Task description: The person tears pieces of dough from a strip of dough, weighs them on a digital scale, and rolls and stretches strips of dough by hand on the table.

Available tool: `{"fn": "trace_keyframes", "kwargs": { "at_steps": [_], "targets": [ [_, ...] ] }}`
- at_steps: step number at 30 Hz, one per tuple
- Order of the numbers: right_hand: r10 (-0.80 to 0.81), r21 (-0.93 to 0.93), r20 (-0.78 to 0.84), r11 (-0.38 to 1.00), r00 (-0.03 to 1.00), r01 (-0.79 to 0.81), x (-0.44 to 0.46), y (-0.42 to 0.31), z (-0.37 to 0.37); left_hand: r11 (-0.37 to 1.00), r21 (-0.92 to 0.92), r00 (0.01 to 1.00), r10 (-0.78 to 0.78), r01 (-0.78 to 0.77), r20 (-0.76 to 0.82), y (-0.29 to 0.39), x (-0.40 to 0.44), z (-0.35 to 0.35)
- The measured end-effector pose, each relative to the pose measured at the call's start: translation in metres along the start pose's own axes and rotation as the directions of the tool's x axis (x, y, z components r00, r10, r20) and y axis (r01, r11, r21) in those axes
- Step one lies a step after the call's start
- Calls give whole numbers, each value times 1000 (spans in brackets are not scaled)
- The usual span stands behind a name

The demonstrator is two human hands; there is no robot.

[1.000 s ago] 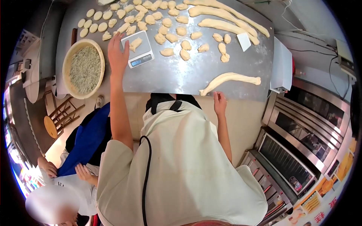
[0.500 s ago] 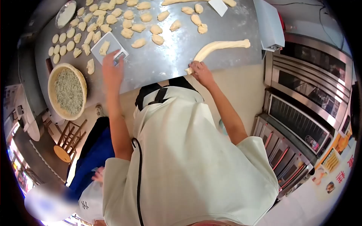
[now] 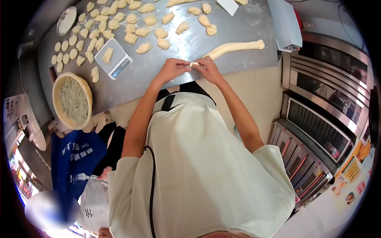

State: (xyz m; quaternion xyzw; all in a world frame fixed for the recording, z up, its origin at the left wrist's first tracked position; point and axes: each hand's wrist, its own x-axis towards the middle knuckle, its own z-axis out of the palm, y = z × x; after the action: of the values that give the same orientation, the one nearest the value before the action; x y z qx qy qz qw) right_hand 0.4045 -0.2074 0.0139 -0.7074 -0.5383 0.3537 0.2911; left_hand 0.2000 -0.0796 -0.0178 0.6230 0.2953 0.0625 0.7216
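Observation:
A long dough rope (image 3: pixel 238 47) lies across the metal table near its front edge. Its left end is between my two hands. My left hand (image 3: pixel 174 69) pinches the tip of this end with thumb and fingers. Just to the right, my right hand (image 3: pixel 209 70) is closed round the rope a little behind the tip, hiding part of it. Left of my hands, a white digital scale (image 3: pixel 122 63) carries one dough piece (image 3: pixel 107 55). Its display is lit, but too small to read.
Several dough pieces (image 3: pixel 150 20) and flattened dough rounds (image 3: pixel 73 53) cover the far and left table. A bowl of chopped filling (image 3: pixel 74 101) stands front left, a flour dish (image 3: pixel 66 20) behind. A person in a blue apron (image 3: pixel 77 158) is at my left; ovens (image 3: pixel 317 127) stand right.
My left hand has moved from the scale rightward to the rope's end, leaving the dough piece on the scale. My right hand has shifted slightly left and up. The person beside me has turned.

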Motion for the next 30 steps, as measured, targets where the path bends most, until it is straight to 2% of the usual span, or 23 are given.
{"fn": "trace_keyframes", "kwargs": {
  "at_steps": [3, 5, 6, 8, 9, 10, 11, 12, 14, 15, 16, 17, 18, 20, 21, 22, 23, 24, 25, 26, 27, 28, 30],
  "targets": [
    [24, 52, -30, 998, 999, -22, 1, 11, 4, 997, -70, 998, 20, -23, -53, -1, 4, 7],
    [123, 109, 224, 983, 967, -150, 10, 25, -2, 994, 87, 993, 73, -64, -97, -1, 4, 14],
    [29, 115, 83, 993, 996, -39, 6, 27, 5, 988, 137, 990, 89, -74, -108, -14, 9, 17],
    [30, 244, 97, 968, 995, -52, 7, 34, 10, 985, 170, 992, 31, -10, -120, 0, 6, 15],
    [90, 297, 119, 947, 989, -122, 8, 31, 11, 986, 168, 991, 29, -6, -133, -7, 8, 16],
    [90, 217, 177, 968, 980, -128, 8, 38, 9, 966, 260, 989, 42, -4, -141, -11, 8, 15],
    [40, 170, 184, 983, 982, -72, 7, 32, 3, 968, 251, 994, 43, -17, -98, -1, 5, 7],
    [91, 163, 212, 979, 973, -127, 6, 28, 1, 974, 227, 998, 34, -21, -53, 5, 0, 2],
    [104, 195, 151, 972, 983, -132, 5, 13, -3, 937, 334, 994, 113, -105, -3, 1, -7, -15],
    [123, 249, 128, 957, 984, -152, 5, 14, 0, 982, 184, 999, 31, -27, -19, 3, -14, -23],
    [133, 219, 97, 964, 986, -152, 8, 38, 10, 985, 168, 999, -20, 27, -46, 23, -29, -36],
    [198, 320, 32, 927, 980, -198, 8, 43, 16, 991, 135, 993, 3, 13, -118, 16, -38, -51],
    [166, 313, 38, 935, 985, -170, 13, 45, 20, 995, 98, 984, 22, -5, -177, 6, -47, -67],
    [285, 499, -89, 842, 954, -205, 8, 50, 22, 970, 196, 897, -42, 141, -441, 29, -80, -108],
    [288, 506, -76, 836, 955, -211, 7, 49, 21, 972, 153, 812, -58, 178, -581, 20, -89, -130],
    [298, 441, -103, 869, 949, -225, 5, 52, 25, 945, 306, 728, 130, 113, -673, 6, -96, -155],
    [314, 396, -102, 883, 944, -251, 4, 56, 30, 997, 69, 683, 22, 42, -730, 4, -109, -180],
    [285, 382, -73, 893, 956, -237, 1, 46, 28, 997, 75, 579, 74, -22, -812, -16, -109, -206],
    [297, 319, -58, 910, 953, -265, 1, 45, 31, 988, 20, 491, 95, -155, -866, -8, -115, -221],
    [308, 298, -58, 913, 950, -277, 0, 47, 35, 986, 64, 451, 126, -152, -884, 1, -123, -234],
    [340, 382, -71, 878, 938, -289, 0, 49, 40, 983, 112, 408, 162, -144, -899, 9, -129, -243],
    [373, 467, -80, 833, 924, -296, -2, 54, 45, 984, 97, 411, 150, -147, -899, 12, -131, -245],
    [429, 493, -113, 807, 896, -325, -6, 51, 47, 972, 225, 307, 235, -67, -922, 8, -132, -250]
  ]
}}
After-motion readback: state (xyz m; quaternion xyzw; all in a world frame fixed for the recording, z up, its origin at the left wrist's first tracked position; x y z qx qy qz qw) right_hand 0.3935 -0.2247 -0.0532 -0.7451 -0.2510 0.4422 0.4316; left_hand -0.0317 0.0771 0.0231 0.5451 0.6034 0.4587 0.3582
